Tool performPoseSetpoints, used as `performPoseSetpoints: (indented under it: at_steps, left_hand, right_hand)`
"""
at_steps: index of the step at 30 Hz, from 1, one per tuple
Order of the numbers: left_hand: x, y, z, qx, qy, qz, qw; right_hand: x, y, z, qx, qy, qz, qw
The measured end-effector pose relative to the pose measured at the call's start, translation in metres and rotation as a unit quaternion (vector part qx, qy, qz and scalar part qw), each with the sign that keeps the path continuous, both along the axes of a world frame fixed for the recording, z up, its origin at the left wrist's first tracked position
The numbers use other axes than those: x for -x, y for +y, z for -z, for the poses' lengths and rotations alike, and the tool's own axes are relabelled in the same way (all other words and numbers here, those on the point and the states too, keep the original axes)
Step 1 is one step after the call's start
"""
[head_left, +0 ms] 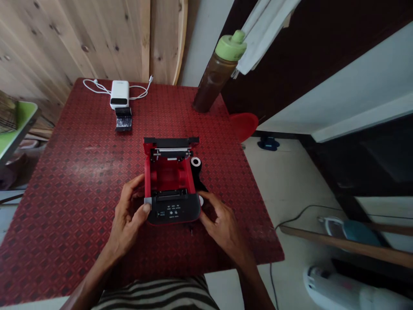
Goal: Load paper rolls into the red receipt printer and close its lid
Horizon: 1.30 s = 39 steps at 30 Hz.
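Red receipt printer (170, 172) sits near the middle of the tabletop (66, 193), with its black control panel toward the person and its red interior exposed. A black bar runs along its far edge. Left hand (127, 215) grasps the near left corner, thumb on the front and fingers along the left wall. Right hand (222, 226) is curved at the near right corner, with fingers at the printer's edge; contact and grip cannot be confirmed from this angle.

Just right of the printer lies a black paper roll (195, 165) with a white core, its lower part running behind the printer's side and toward the right hand. A small white disc (201, 200) shows beside the right fingers, partly hidden; identity unclear. A tiny dark mark (192, 232) on the tabletop in front of the printer is too small to identify.

Toward the far edge: white power bank (119, 94) with white cable (97, 86), and a dark rectangular item (123, 119) just in front of it, its markings hard to read. Far right corner: brown bottle (214, 77) with green cap (231, 45), tilted in view. Beyond the right edge is a red plastic stool (244, 126). White appliances (335, 290) on the floor are cut off by the frame.
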State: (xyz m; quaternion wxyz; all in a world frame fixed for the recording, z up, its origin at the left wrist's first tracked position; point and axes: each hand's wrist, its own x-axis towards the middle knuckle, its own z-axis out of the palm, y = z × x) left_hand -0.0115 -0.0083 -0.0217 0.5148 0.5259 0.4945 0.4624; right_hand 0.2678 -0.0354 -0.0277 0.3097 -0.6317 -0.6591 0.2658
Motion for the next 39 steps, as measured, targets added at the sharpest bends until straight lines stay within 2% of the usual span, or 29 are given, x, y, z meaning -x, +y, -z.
performPoseSetpoints:
  at_steps: [3,5,7,10,12,14,16,20,23,26,28,31,33,35,37,39]
  left_hand:
    - [0.0,0.001,-0.002,-0.001,-0.009,0.002,1.0]
    - [0.0,0.001,-0.003,0.001,-0.011,0.002,1.0]
    - [0.0,0.001,-0.003,0.002,-0.005,-0.002,1.0]
    - [0.0,0.001,-0.003,0.011,0.003,-0.007,1.0]
    - [0.001,0.001,-0.003,0.014,0.01,-0.008,1.0]
    - [0.001,0.001,-0.002,0.008,0.021,-0.013,1.0]
    - [0.002,0.001,0.0,0.001,0.026,-0.016,1.0]
    - [0.002,0.001,0.002,-0.002,0.015,-0.013,1.0]
    - [0.002,0.001,0.002,0.001,0.021,-0.013,1.0]
    - [0.002,0.0,0.001,-0.005,0.03,-0.016,0.999]
    - [0.002,0.0,0.001,-0.006,0.032,-0.018,0.999]
    - [0.001,-0.001,0.0,0.006,0.026,-0.014,1.0]
    - [0.0,-0.001,-0.001,0.017,0.017,-0.01,1.0]
    - [-0.001,-0.001,-0.003,0.027,0.007,-0.008,1.0]
    - [-0.001,-0.001,-0.003,0.031,0.002,-0.008,0.999]
    - [-0.001,-0.001,-0.003,0.026,0.003,-0.007,1.0]
  right_hand:
    - [-0.002,-0.003,0.005,0.005,-0.014,-0.01,1.0]
    - [-0.005,-0.009,0.001,-0.009,-0.032,-0.018,0.999]
    - [-0.012,-0.017,-0.01,-0.023,-0.057,-0.022,0.998]
    - [-0.031,-0.023,-0.039,-0.032,-0.082,-0.016,0.996]
    - [-0.045,-0.013,-0.053,-0.05,-0.092,0.017,0.994]
    - [-0.056,0.013,-0.056,-0.07,-0.101,0.065,0.99]
    - [-0.058,0.049,-0.045,-0.063,-0.078,0.044,0.994]
    - [-0.041,0.11,-0.008,-0.019,-0.017,-0.026,0.999]
    - [-0.028,0.128,0.012,-0.023,0.003,-0.054,0.998]
    - [-0.028,0.126,0.012,-0.031,0.023,-0.041,0.998]
    - [-0.035,0.114,-0.005,-0.04,0.034,-0.009,0.999]
    - [-0.041,0.085,-0.057,-0.06,0.06,0.03,0.996]
    - [-0.037,0.067,-0.095,-0.047,0.066,-0.012,0.997]
    - [-0.023,0.058,-0.122,-0.037,0.043,-0.074,0.996]
    - [-0.003,0.061,-0.129,-0.033,-0.029,-0.186,0.982]
    - [0.019,0.072,-0.122,-0.066,-0.121,-0.241,0.961]
